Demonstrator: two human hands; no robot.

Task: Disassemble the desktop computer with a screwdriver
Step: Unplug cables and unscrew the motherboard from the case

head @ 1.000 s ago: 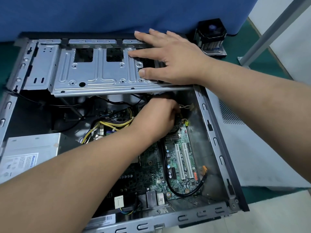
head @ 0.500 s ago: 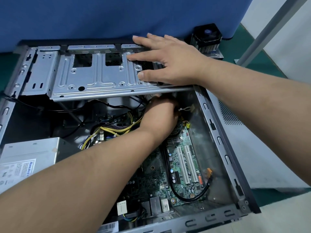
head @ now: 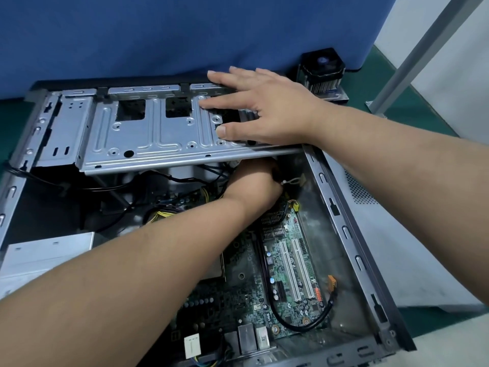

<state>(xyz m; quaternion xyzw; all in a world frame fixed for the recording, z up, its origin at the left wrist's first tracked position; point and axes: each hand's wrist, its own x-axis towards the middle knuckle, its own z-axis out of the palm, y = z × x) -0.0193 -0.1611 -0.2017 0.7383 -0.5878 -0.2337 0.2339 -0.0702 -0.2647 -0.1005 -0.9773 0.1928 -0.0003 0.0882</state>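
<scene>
On the silver drive cage [head: 148,133] at the far end of the open computer case [head: 352,234], the right hand [head: 267,109] lies flat, its fingers [head: 225,104] straight and spread, pressing down. The left hand [head: 254,185] reaches under the cage's near edge among the cables; its fingers are hidden there, so I cannot tell whether they hold anything. The case lies on its side on the green bench [head: 412,109], green motherboard [head: 288,266] exposed, with a heatsink fan [head: 321,71] standing beyond its far right corner.

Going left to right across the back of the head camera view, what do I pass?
Metal drive cage → right hand lying flat on the cage's right end → black heatsink fan standing outside the case → grey slanted post.
</scene>
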